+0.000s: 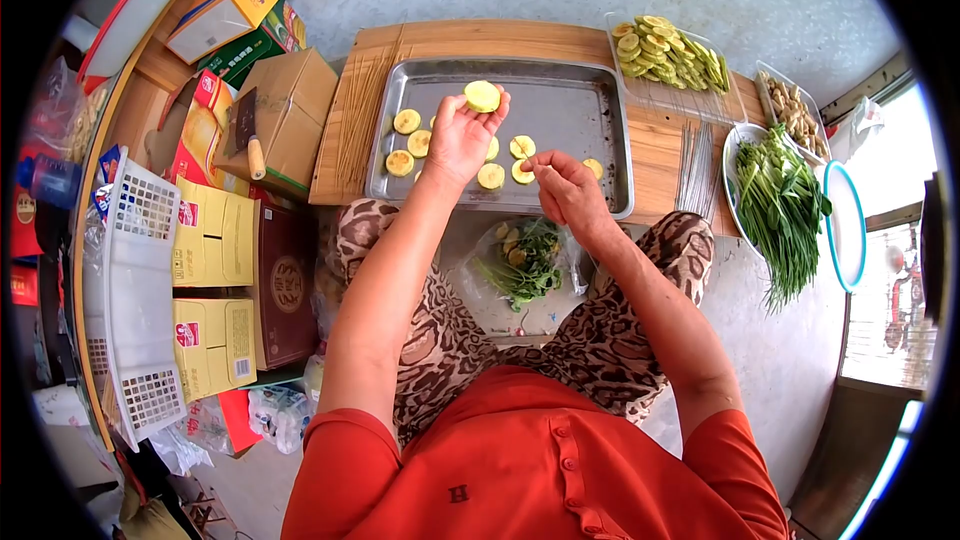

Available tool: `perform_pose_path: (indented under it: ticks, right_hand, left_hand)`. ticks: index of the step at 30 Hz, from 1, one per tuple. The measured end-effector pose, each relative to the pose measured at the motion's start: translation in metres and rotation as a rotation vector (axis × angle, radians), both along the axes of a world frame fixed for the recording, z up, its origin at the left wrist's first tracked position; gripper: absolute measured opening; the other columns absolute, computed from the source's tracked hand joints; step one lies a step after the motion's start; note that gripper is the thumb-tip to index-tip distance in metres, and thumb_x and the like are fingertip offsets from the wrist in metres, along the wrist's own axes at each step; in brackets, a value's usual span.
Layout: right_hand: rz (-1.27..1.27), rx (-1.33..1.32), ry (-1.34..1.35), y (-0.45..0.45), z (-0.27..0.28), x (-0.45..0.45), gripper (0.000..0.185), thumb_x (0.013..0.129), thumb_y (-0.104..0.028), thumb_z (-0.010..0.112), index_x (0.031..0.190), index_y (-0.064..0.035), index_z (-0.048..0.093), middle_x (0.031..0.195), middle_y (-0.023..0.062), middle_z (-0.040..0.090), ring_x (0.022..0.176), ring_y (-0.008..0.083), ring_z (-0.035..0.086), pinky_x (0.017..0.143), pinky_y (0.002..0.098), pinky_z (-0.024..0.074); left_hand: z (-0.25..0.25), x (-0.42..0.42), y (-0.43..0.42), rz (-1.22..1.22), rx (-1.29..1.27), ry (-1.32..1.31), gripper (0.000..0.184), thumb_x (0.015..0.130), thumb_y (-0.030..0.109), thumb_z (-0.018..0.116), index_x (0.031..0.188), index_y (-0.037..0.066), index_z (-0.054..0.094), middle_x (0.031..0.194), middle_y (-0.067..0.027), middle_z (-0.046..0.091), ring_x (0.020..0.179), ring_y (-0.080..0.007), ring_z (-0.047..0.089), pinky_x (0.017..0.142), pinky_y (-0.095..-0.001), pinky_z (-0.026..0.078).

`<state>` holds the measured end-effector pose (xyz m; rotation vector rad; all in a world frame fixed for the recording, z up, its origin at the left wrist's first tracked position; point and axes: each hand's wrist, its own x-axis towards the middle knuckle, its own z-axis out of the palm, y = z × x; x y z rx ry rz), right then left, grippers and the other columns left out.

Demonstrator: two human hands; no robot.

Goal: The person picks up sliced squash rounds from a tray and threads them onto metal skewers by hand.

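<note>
My left hand (460, 138) is raised over the metal tray (570, 90), palm up, its fingers closed round a pale yellow-green round vegetable slice (482, 96). Over the tray's front edge, my right hand (572, 192) makes a pinch. A thin stick, small and hard to make out, shows at its fingertips, close to a slice (523, 147) on the tray. More round slices lie about, among them a browned one (400, 162) at the left and one (490, 176) between the hands. My left wrist and hand hide part of the tray.
Thin wooden skewers (358, 110) lie left of the tray; metal skewers (694, 170) lie right. A clear container (735, 105) holds piled slices. Green vegetables (780, 190) and a tray of ginger-like roots (795, 110) stand at right. A knife (254, 155) rests by boxes at left. Below hangs a bag of greens (530, 270).
</note>
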<state>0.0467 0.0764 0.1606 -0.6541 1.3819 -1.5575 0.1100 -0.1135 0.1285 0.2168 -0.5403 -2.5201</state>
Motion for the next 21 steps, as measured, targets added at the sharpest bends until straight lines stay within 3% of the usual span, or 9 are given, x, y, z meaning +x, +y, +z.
perform_pose_path:
  ticks: [13, 18, 21]
  right_hand:
    - [-0.022, -0.052, 0.036, -0.004, 0.000, 0.001, 0.016, 0.096, -0.015, 0.047, 0.097, -0.0028, 0.057, 0.055, -0.0083, 0.038, 0.042, 0.0007, 0.032, 0.039, 0.0186, 0.0243]
    - [-0.066, -0.069, 0.027, -0.011, -0.004, -0.004, 0.018, 0.097, -0.017, 0.045, 0.099, -0.0039, 0.057, 0.053, -0.0064, 0.038, 0.041, 0.0026, 0.030, 0.039, 0.0198, 0.0234]
    - [-0.095, -0.103, 0.027, -0.015, -0.009, -0.011, 0.018, 0.097, -0.018, 0.045, 0.099, -0.0041, 0.056, 0.052, -0.0050, 0.038, 0.041, 0.0037, 0.031, 0.039, 0.0202, 0.0237]
  left_hand:
    - [0.009, 0.002, 0.007, -0.019, -0.049, -0.038, 0.033, 0.084, 0.019, 0.052, 0.104, -0.007, 0.053, 0.106, -0.0180, 0.059, 0.102, -0.0281, 0.056, 0.093, -0.0360, 0.047]
    - [-0.003, -0.001, 0.020, -0.233, -0.341, -0.073, 0.038, 0.089, 0.025, 0.042, 0.112, -0.003, 0.054, 0.112, -0.0145, 0.060, 0.102, -0.0239, 0.058, 0.088, -0.0331, 0.047]
    - [0.001, -0.002, 0.028, -0.234, -0.345, -0.067, 0.038, 0.089, 0.025, 0.043, 0.114, -0.001, 0.054, 0.113, -0.0137, 0.060, 0.103, -0.0241, 0.058, 0.087, -0.0323, 0.047]
